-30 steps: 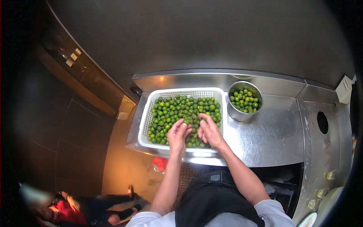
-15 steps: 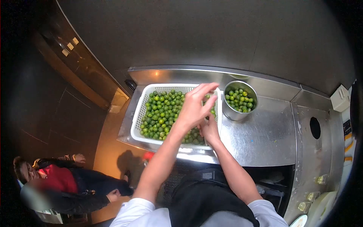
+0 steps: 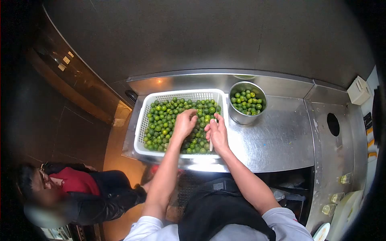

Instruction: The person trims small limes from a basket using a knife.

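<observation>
Small green limes (image 3: 163, 120), a few yellowish, fill a white perforated plastic basket (image 3: 140, 138) on the steel counter. My left hand (image 3: 185, 123) is low over the fruit, its fingers curved and the thumb a little apart; no lime shows clearly between them. In my right hand (image 3: 218, 134), over the basket's right side, is a small knife (image 3: 211, 143). Its pale handle points toward me and its thin blade points away. Just right of the basket, a round steel pot (image 3: 243, 117) holds more limes (image 3: 248, 102).
Bare steel counter (image 3: 273, 136) lies right of the pot, with a raised back edge against a dark wall. Farther right is a steel surface with a round hole (image 3: 333, 124). A person in a red top (image 3: 82, 180) is at the lower left, near the counter.
My left hand has come down from above my right hand to the limes, moving left. My right hand has shifted slightly left, still holding the knife. The person at left has moved.
</observation>
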Tool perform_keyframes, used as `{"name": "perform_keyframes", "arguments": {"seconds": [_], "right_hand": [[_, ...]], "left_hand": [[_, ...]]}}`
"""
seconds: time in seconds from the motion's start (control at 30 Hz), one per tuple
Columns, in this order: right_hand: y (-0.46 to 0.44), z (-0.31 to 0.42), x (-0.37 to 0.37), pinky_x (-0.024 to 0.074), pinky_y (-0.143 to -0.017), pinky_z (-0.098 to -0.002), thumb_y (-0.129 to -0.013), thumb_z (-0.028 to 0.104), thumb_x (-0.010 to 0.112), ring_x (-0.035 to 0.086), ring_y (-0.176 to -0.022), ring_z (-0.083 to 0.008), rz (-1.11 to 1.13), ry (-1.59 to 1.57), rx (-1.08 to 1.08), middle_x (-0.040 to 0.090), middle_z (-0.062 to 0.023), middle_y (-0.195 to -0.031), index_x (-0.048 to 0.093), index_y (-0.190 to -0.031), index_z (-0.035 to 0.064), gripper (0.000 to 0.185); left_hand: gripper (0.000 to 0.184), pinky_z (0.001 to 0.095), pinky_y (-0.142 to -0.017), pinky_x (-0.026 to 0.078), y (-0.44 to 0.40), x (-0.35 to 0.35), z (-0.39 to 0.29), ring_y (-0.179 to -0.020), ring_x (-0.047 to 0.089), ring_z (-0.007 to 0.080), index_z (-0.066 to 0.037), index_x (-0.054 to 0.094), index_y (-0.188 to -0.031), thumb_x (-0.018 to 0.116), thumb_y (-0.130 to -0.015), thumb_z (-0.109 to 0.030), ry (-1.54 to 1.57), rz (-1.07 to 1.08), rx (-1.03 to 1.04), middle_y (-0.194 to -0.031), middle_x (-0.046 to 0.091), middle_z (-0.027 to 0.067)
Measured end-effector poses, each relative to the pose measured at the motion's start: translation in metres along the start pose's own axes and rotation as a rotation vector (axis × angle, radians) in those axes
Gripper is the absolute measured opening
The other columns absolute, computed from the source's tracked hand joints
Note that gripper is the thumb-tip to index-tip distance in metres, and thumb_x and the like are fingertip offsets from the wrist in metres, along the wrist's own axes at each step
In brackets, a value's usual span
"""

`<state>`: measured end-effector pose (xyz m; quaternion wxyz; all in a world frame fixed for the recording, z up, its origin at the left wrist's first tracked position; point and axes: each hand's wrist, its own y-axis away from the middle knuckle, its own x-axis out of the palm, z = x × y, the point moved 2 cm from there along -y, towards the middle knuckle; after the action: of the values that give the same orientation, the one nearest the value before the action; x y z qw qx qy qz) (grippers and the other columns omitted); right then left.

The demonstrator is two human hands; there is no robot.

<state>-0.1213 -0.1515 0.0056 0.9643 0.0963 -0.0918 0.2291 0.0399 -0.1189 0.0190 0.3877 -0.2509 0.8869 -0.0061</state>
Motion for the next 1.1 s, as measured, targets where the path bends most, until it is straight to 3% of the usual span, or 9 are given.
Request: {"name": "perform_keyframes", "arguments": {"seconds": [0.2,0.3,0.43,0.57,0.6,0.73,0.83,1.03,1.1], "right_hand": [[0.015,0.007,-0.002,0.0422,-0.05,-0.0224,-0.102,0.017,0.042,0.048,-0.054,-0.0062,-0.091,0.055,-0.2,0.057,-0.0034,-0.078,0.032,-0.141,0.0,0.043],[0.018,0.009,-0.005,0.0431,-0.051,-0.0226,-0.102,0.016,0.042,0.049,-0.054,-0.0066,-0.116,0.039,-0.204,0.057,-0.0033,-0.078,0.032,-0.14,-0.0018,0.043],[0.017,0.013,-0.006,0.0435,-0.051,-0.0244,-0.101,0.015,0.043,0.05,-0.054,-0.0077,-0.203,0.084,-0.256,0.057,-0.0046,-0.077,0.034,-0.139,-0.0043,0.043],[0.017,0.02,-0.007,0.0444,-0.051,-0.0256,-0.101,0.018,0.044,0.052,-0.055,-0.0086,-0.144,0.084,-0.221,0.057,-0.0049,-0.076,0.037,-0.139,-0.0038,0.044],[0.017,0.019,-0.007,0.0444,-0.051,-0.0259,-0.102,0.02,0.044,0.052,-0.055,-0.0087,-0.147,0.089,-0.229,0.057,-0.0046,-0.075,0.038,-0.139,-0.0032,0.044],[0.015,0.017,-0.004,0.0444,-0.053,-0.0276,-0.102,0.025,0.043,0.051,-0.055,-0.0097,-0.114,0.174,-0.256,0.055,-0.0038,-0.07,0.045,-0.137,-0.0015,0.043],[0.017,0.018,-0.002,0.0438,-0.056,-0.0298,-0.102,0.029,0.043,0.051,-0.057,-0.0115,-0.058,0.206,-0.3,0.053,-0.0044,-0.065,0.051,-0.132,-0.0003,0.042],[0.017,0.021,0.003,0.0437,-0.056,-0.0329,-0.103,0.029,0.041,0.053,-0.056,-0.0158,0.054,0.274,-0.356,0.053,-0.0062,-0.064,0.049,-0.123,0.0,0.037],[0.018,0.02,0.005,0.0476,-0.062,-0.0422,-0.101,0.027,0.042,0.061,-0.067,-0.0299,0.114,0.316,-0.356,0.06,-0.0153,-0.074,0.046,-0.121,0.0012,0.033]], "left_hand": [[0.034,0.0468,-0.087,0.05,-0.027,0.055,-0.01,-0.095,0.063,0.0414,-0.003,0.063,-0.116,0.063,-0.083,-0.011,-0.191,0.071,0.321,-0.113,0.062,0.0212],[0.038,0.0451,-0.086,0.05,-0.031,0.067,-0.019,-0.1,0.061,0.0392,-0.004,0.063,-0.119,0.062,-0.082,-0.012,-0.246,0.153,0.16,-0.111,0.06,0.0195],[0.032,0.0414,-0.083,0.051,-0.03,0.068,-0.002,-0.096,0.06,0.038,0.0,0.06,-0.111,0.064,-0.079,-0.004,-0.145,0.019,0.271,-0.105,0.057,0.0207],[0.019,0.0319,-0.07,0.055,-0.007,0.033,-0.031,-0.082,0.066,0.021,0.003,0.057,-0.106,0.06,-0.088,-0.002,0.491,0.056,-0.089,-0.107,0.061,0.0156],[0.025,0.0257,-0.069,0.055,0.001,0.023,-0.036,-0.087,0.066,0.0148,0.004,0.056,-0.116,0.058,-0.092,-0.002,0.576,0.052,-0.08,-0.112,0.063,0.0128],[0.043,0.0266,-0.074,0.057,0.032,0.008,-0.03,-0.093,0.068,0.0186,0.004,0.046,-0.134,0.057,-0.093,-0.001,0.901,0.024,-0.175,-0.122,0.061,0.0175],[0.038,0.0281,-0.074,0.057,0.054,0.007,-0.034,-0.093,0.068,0.0187,0.005,0.048,-0.131,0.056,-0.094,-0.001,1.108,-0.04,-0.204,-0.119,0.063,0.0165],[0.027,0.0248,-0.066,0.055,0.072,0.01,-0.023,-0.086,0.065,0.0145,0.002,0.053,-0.121,0.057,-0.096,-0.008,1.069,-0.106,-0.21,-0.11,0.065,0.0123],[0.027,0.0244,-0.066,0.055,0.07,0.01,-0.025,-0.085,0.064,0.0126,0.002,0.053,-0.121,0.057,-0.097,-0.009,0.986,-0.11,-0.191,-0.107,0.066,0.01]]}}
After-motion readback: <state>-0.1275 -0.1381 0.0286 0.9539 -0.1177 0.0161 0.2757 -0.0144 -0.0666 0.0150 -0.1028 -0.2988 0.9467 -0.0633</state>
